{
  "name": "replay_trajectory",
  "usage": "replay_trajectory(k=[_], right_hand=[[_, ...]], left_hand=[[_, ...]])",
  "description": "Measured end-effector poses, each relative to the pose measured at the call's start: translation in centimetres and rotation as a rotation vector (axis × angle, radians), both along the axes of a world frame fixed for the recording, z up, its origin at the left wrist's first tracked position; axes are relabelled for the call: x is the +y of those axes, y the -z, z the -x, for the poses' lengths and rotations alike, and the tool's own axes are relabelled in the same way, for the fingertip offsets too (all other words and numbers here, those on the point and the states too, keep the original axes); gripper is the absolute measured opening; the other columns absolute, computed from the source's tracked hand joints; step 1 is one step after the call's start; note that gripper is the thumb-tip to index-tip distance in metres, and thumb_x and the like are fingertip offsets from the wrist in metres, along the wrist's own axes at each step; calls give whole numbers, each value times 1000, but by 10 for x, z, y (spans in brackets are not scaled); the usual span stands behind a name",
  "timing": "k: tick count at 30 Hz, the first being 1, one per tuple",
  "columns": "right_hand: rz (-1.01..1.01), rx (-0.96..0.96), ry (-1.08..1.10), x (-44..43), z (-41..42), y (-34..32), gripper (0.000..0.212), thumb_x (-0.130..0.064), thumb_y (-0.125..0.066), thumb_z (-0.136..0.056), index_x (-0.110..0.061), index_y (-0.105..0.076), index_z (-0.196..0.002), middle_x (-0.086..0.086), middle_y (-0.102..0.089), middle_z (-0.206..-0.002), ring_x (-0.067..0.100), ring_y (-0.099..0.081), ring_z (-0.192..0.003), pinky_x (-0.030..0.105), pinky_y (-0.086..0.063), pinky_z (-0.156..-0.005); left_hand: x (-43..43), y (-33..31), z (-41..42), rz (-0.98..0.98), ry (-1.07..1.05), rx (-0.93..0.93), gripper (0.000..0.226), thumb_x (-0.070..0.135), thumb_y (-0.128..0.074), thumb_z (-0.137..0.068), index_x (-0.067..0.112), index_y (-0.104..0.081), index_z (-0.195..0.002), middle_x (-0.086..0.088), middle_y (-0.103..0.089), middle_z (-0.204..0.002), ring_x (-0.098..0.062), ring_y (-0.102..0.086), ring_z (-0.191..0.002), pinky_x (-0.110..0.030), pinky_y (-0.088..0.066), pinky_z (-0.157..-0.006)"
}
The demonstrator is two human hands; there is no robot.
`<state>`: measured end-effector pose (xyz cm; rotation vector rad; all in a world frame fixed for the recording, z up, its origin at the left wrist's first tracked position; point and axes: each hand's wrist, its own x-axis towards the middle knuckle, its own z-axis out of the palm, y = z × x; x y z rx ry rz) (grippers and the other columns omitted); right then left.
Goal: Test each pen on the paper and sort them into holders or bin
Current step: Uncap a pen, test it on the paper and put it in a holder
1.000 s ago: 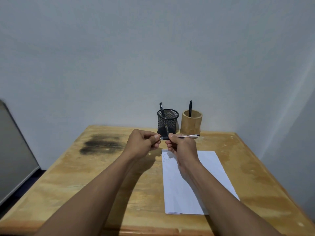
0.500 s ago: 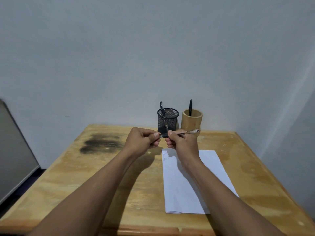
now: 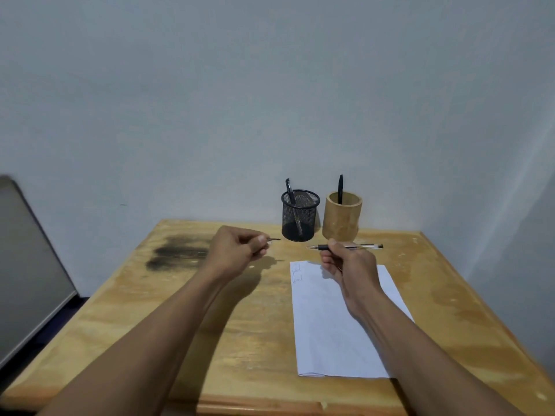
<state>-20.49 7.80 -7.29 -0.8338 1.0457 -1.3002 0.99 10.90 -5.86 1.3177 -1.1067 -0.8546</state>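
Note:
My right hand grips a clear pen with a black grip section, held level above the table, its bare tip pointing left. My left hand pinches the pen's cap, a hand's width left of the tip. The white paper lies under my right forearm, with a few scribbles at its top left corner. Behind stand a black mesh holder and a bamboo holder, each with one dark pen in it.
The wooden table has a dark stain at the back left. A grey wall closes off the back and right. A grey panel leans at the left, beside the table.
My hands were together on the pen. They have pulled apart: the left hand drew the cap off to the left, and the right hand moved right with the pen.

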Motion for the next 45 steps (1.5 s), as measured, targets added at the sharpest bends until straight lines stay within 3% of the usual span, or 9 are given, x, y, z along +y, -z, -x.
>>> replay_trajectory(k=[7,10,13,18,24,28,32,39,45], right_hand=[[23,189,-93,0,-15,6,19,-9,-65,-96,3,-72,-84,16,-68,-68,22,-60,-61,30,-49,-52],[40,220,-109,3,-16,6,19,-7,-65,-96,4,-72,-83,17,-66,-68,24,-59,-62,30,-49,-51],[42,225,-109,2,-17,8,21,-6,-64,-96,0,-71,-77,17,-65,-67,23,-58,-59,31,-47,-51],[35,222,-106,0,-18,11,22,-7,-65,-95,-1,-71,-75,15,-65,-64,25,-58,-62,32,-45,-51],[60,281,-106,2,-22,10,20,-11,-64,-97,5,-71,-89,15,-66,-68,20,-58,-58,29,-46,-46],[108,391,-77,7,-26,11,18,-16,-64,-97,-2,-73,-89,13,-70,-71,20,-63,-62,32,-50,-50],[109,393,-69,10,-28,6,18,-17,-65,-97,-3,-74,-90,11,-72,-71,19,-63,-63,31,-49,-50],[201,495,-83,21,-22,-4,14,-13,-70,-92,-1,-71,-88,9,-64,-68,15,-58,-59,29,-49,-46],[250,633,-109,28,-15,19,20,-27,-71,-81,-10,-62,-76,9,-67,-61,27,-63,-55,43,-51,-55]], left_hand=[[-18,20,21,-70,-94,-421,10,18,-68,-90,26,-73,-85,5,-75,-79,-11,-67,-75,-26,-50,-65],[-22,26,22,-121,-137,-601,10,32,-75,-83,35,-69,-75,10,-72,-82,-15,-65,-89,-34,-52,-77],[-27,27,26,-157,-239,-734,9,43,-74,-83,39,-72,-75,8,-70,-89,-20,-52,-108,-37,-38,-86],[-32,29,28,-178,-259,-806,14,51,-69,-84,41,-77,-90,7,-72,-103,-23,-41,-121,-35,-20,-83],[-15,26,21,-112,-265,-805,35,53,-65,-87,39,-70,-118,6,-69,-124,-25,-42,-125,-43,-30,-96],[14,35,14,-27,-181,-942,35,54,-55,-93,40,-67,-122,12,-64,-130,-20,-45,-123,-41,-30,-94],[44,46,13,-5,-33,-1022,46,64,-52,-87,38,-67,-121,5,-59,-138,-17,-45,-131,-43,-36,-106],[52,47,15,-69,87,-1142,59,78,-38,-84,50,-52,-134,-1,-47,-150,-19,-34,-142,-52,-24,-115],[49,52,14,-116,126,-1219,60,82,-26,-83,63,-36,-139,0,-38,-156,-24,-24,-146,-55,-18,-117]])
